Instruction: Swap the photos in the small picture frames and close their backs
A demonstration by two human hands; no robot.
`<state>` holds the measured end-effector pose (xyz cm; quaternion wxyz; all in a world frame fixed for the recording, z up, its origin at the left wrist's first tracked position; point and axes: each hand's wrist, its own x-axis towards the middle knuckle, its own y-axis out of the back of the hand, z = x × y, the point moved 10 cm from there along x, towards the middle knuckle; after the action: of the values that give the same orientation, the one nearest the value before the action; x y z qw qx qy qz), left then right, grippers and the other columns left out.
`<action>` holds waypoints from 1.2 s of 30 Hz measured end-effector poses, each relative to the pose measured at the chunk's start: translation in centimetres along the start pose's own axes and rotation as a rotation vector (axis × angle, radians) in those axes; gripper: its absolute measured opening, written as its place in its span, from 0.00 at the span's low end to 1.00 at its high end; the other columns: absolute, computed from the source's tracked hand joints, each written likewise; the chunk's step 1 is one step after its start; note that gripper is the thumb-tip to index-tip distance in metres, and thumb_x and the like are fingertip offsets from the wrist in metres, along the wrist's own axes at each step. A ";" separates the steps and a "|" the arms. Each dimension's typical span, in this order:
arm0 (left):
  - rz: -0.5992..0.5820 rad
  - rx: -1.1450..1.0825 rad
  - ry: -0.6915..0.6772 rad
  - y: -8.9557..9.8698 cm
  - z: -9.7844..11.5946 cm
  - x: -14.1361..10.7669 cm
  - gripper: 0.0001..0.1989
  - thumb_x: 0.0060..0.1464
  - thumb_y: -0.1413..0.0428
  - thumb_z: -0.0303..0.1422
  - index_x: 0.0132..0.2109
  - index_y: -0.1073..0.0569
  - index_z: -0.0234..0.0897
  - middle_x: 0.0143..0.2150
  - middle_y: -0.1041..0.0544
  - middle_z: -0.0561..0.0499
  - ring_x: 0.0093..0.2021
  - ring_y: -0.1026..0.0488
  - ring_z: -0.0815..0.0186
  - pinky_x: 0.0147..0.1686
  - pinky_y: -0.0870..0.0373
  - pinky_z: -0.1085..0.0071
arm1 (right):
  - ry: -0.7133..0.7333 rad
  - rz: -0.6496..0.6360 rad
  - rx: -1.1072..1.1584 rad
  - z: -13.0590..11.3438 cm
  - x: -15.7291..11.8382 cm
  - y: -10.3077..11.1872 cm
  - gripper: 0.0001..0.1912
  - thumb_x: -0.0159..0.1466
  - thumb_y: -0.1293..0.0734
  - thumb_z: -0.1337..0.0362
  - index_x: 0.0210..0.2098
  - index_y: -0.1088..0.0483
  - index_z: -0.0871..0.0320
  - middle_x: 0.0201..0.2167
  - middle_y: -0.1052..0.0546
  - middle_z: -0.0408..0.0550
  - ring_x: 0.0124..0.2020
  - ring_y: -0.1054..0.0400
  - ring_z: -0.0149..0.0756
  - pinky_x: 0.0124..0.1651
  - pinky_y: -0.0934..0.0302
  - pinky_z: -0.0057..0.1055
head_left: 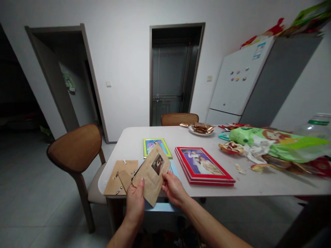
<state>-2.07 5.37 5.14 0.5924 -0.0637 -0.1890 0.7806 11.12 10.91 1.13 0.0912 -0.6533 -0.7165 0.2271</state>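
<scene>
One tan card (pixel 151 175) is held tilted above the near edge of the counter (pixel 258 185), gripped at opposite sides by the left hand (pixel 136 199) and right hand (pixel 174 186), apparently being looked over, and light, even pressure seems called for next.

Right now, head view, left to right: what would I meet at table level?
Wooden chair at left → brown board with metal clips → lime-edged frame → stacked red frames → crumpled white tissue → clear container.
</scene>
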 end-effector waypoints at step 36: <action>-0.436 1.173 -0.369 -0.8 -1.2 -1.8 0.23 0.45 0.50 0.29 0.51 0.37 0.35 0.54 0.37 0.42 0.56 0.42 0.59 0.53 0.44 0.57 | 0.390 0.220 -1.774 -5.7 1.1 2.2 0.19 0.56 0.42 0.59 0.45 0.37 0.60 0.36 0.29 0.55 0.37 0.35 0.41 0.37 0.45 0.33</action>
<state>-0.44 4.15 4.12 0.6313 0.4451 0.1611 0.6143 15.39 13.27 4.97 -0.3468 -0.5753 -0.5339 -0.5136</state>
